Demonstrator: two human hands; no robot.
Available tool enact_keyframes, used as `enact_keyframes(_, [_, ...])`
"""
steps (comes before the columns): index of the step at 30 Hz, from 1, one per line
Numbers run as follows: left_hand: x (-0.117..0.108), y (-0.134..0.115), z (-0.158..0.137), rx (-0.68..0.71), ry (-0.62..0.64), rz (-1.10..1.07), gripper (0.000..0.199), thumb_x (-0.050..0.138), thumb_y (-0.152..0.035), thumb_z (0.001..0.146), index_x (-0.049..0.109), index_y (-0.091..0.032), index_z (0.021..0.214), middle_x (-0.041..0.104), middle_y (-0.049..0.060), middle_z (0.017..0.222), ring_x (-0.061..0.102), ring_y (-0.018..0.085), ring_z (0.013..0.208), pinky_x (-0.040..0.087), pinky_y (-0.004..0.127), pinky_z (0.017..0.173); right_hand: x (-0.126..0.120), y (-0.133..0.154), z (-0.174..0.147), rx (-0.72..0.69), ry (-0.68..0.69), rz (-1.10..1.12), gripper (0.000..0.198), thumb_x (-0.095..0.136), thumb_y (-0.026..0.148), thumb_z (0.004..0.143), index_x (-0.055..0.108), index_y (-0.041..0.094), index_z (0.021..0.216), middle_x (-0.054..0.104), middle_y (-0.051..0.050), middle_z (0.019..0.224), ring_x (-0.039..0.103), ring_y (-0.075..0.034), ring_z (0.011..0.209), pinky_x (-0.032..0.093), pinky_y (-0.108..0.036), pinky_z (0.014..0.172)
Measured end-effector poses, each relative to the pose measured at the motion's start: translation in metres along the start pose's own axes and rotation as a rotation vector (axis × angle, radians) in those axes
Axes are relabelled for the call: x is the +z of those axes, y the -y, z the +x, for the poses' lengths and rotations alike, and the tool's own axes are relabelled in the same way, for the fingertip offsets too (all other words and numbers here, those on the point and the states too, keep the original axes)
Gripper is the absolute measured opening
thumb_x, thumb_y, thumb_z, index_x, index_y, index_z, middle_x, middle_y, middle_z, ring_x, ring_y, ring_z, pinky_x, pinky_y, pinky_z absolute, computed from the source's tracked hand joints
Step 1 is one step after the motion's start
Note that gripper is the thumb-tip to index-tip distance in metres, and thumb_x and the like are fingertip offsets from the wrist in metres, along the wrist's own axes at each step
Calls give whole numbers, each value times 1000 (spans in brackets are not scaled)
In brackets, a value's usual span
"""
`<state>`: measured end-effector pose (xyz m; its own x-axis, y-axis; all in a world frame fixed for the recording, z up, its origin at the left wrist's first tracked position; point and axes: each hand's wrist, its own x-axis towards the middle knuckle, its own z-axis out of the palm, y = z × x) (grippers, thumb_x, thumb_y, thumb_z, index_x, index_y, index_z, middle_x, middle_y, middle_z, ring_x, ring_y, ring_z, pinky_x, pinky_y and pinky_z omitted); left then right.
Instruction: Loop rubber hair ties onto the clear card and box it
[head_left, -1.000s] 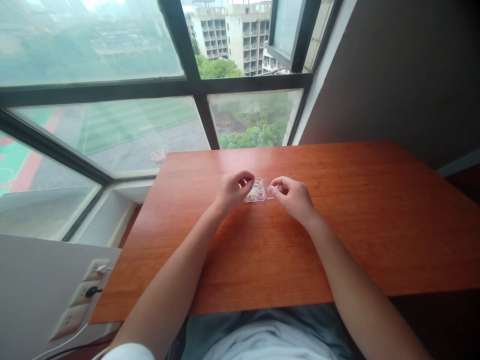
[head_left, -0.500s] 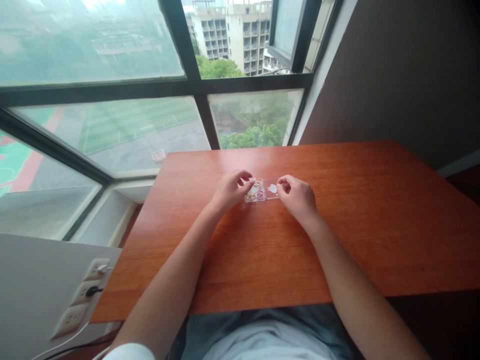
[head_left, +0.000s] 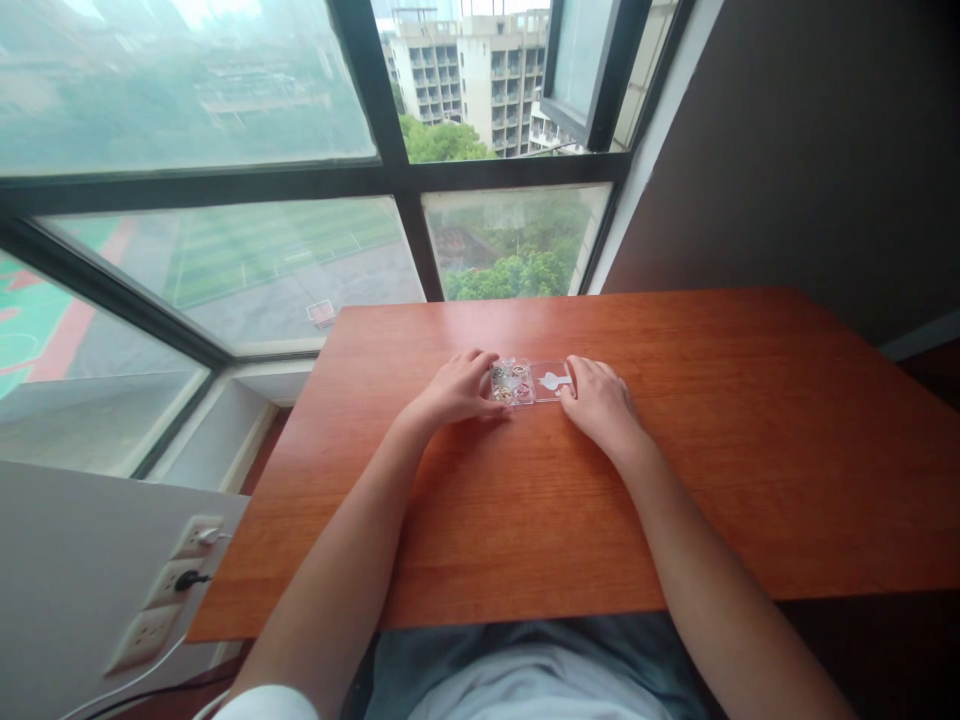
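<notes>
A small clear plastic box (head_left: 513, 384) lies opened flat on the table, its compartments holding several small coiled or ring-like pieces in yellowish, pink and greenish tones, too small to name. Its clear lid (head_left: 545, 393) with a white mark is folded out to the right. My left hand (head_left: 459, 388) grips the left side of the box, thumb along the near edge and fingers at the far edge. Around the right end of the lid, my right hand (head_left: 600, 400) is curled, thumb near and fingers beyond.
The brown wooden table (head_left: 525, 520) extends widest to the right. Large windows with a dark frame (head_left: 300, 186) rise behind it. Wall sockets (head_left: 166, 590) with plugs and cables are at lower left, beside the table's edge.
My left hand has spread from the box's upper corner to span its left side. My right fingers have shifted from a pinch at the lid's edge to curl around its end.
</notes>
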<state>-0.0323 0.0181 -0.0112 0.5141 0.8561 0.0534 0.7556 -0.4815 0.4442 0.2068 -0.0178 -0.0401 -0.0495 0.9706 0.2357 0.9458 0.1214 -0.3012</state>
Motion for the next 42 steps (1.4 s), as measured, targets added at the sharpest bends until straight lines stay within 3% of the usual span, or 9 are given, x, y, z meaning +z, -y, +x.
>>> enact_keyframes(4, [5, 0, 1, 7, -35, -7, 73, 78, -51, 61, 52, -21, 122, 55, 10, 117, 55, 29, 107, 46, 40, 93, 3, 2, 3, -55, -52, 123, 44, 51, 17, 78, 57, 13, 121, 65, -15, 115, 58, -29, 107, 46, -42, 94])
enact_keyframes(10, [8, -4, 3, 28, -61, 29, 68, 75, -52, 63, 52, -22, 120, 55, 9, 114, 56, 28, 104, 47, 39, 89, -6, 11, 4, -87, -237, 412, 39, 51, 16, 79, 59, 18, 117, 64, -10, 118, 62, -24, 104, 51, -37, 91])
enact_keyframes(13, [11, -6, 3, 41, -72, 57, 66, 73, -53, 66, 51, -22, 120, 55, 10, 114, 57, 28, 103, 47, 38, 87, -10, 18, 0, -177, -160, 484, 42, 53, 20, 82, 56, 21, 123, 64, -9, 120, 65, -22, 96, 55, -35, 84])
enact_keyframes(17, [14, -7, 3, 50, -86, 68, 63, 68, -56, 70, 51, -21, 121, 55, 10, 113, 59, 26, 99, 47, 37, 84, -9, 24, -4, -388, -40, 401, 38, 61, 24, 79, 62, 23, 117, 64, -7, 123, 56, -25, 114, 46, -45, 98])
enact_keyframes(19, [15, -6, 3, 61, -89, 64, 64, 68, -55, 71, 51, -21, 122, 55, 10, 114, 59, 26, 98, 47, 37, 84, -8, 26, -5, -429, -6, 369, 32, 61, 24, 80, 65, 23, 112, 63, -7, 124, 53, -26, 118, 43, -47, 101])
enact_keyframes(24, [14, -6, 4, 65, -81, 54, 64, 70, -53, 70, 51, -21, 122, 55, 10, 116, 59, 26, 99, 48, 37, 85, -6, 28, -6, -391, 21, 366, 27, 59, 24, 82, 67, 24, 108, 64, -6, 124, 50, -25, 121, 42, -49, 102])
enact_keyframes(29, [13, -6, 4, 55, -78, 50, 66, 70, -55, 69, 51, -21, 122, 55, 10, 114, 60, 27, 98, 48, 37, 84, -1, 24, -4, -415, -16, 403, 35, 59, 20, 80, 64, 21, 115, 60, -6, 130, 44, -26, 129, 37, -48, 108])
enact_keyframes(42, [15, -7, 3, 52, -83, 84, 63, 70, -55, 69, 50, -22, 120, 55, 9, 113, 59, 26, 98, 47, 36, 82, -3, 22, -3, -430, -29, 428, 30, 55, 14, 80, 67, 21, 106, 63, -8, 123, 52, -23, 121, 42, -45, 106])
